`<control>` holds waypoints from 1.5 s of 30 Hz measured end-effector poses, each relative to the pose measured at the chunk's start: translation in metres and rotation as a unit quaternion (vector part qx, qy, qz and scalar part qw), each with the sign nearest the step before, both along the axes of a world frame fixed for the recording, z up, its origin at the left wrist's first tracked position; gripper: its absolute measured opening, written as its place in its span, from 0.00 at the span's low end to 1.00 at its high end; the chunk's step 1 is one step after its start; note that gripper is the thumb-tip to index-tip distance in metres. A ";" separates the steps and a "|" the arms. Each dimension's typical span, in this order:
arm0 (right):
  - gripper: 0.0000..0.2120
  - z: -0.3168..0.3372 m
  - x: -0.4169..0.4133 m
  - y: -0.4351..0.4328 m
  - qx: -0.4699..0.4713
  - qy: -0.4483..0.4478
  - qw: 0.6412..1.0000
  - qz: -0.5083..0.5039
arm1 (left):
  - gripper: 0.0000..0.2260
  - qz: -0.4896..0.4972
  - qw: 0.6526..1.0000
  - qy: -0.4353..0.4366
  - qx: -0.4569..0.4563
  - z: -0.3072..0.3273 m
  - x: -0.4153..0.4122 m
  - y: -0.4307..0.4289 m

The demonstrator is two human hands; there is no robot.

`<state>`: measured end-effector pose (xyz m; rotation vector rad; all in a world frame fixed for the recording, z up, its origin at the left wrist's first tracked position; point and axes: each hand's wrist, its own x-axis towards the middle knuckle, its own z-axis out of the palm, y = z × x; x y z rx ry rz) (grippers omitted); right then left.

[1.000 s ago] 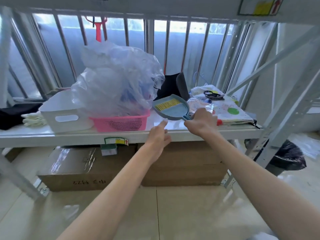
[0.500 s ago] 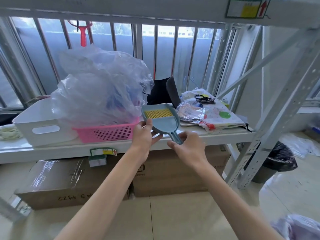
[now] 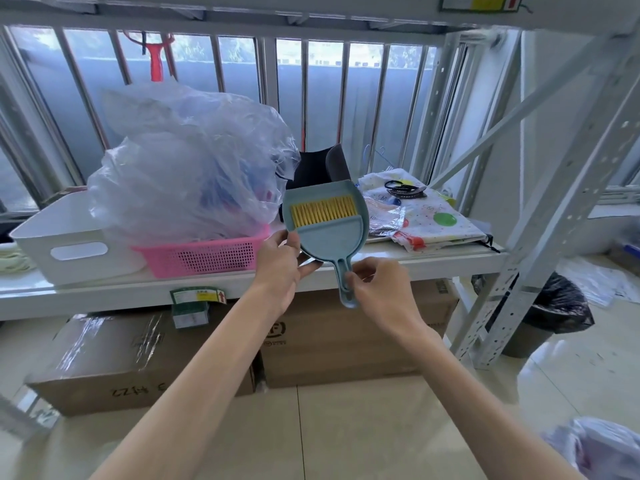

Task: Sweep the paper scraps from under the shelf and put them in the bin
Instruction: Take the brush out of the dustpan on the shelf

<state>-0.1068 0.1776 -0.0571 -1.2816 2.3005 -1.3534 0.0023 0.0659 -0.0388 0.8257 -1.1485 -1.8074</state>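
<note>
While my left hand [image 3: 277,268] pinches the left rim of the small blue plastic dustpan [image 3: 329,237], my right hand [image 3: 381,289] pinches its handle, near the white metal shelf [image 3: 433,263].

Both bare arms stretch forward, hands close together. The left hand [image 3: 280,268] grips the dustpan [image 3: 329,233] by its rim; the right hand [image 3: 382,292] pinches its handle.

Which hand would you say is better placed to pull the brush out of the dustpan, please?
Probably the right hand: it pinches the handle, while the left hand grips the dustpan rim, steadying it.
</note>
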 end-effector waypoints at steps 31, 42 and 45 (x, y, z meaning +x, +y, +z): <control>0.14 -0.007 0.007 0.000 0.016 0.060 0.996 -0.056 | 0.13 -0.019 0.996 0.003 -0.082 -0.009 0.005 0.014; 0.09 0.014 -0.036 0.021 -0.052 -0.001 0.992 -0.116 | 0.09 0.058 0.998 0.010 0.031 -0.015 -0.007 0.021; 0.07 0.016 -0.049 0.024 -0.093 -0.063 0.984 -0.137 | 0.06 0.086 0.993 0.017 0.074 -0.014 -0.012 0.027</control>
